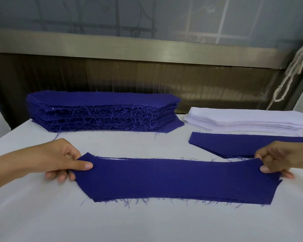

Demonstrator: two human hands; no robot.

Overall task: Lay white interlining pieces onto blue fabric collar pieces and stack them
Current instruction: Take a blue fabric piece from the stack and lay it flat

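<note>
A long blue collar piece is stretched across the near middle of the white table. My left hand pinches its left end, thumb on top. My right hand pinches its right end the same way. A thin white edge shows along the piece's far side, so something white may lie under it. A tall stack of blue collar pieces with frayed threads stands at the back left. A lower stack of white interlining pieces sits at the back right. In front of that stack lies another blue piece, flat.
Behind the table runs a metal rail over a dark slatted panel. A knotted white cord hangs at the far right. Loose blue threads lie scattered on the table near the stacks.
</note>
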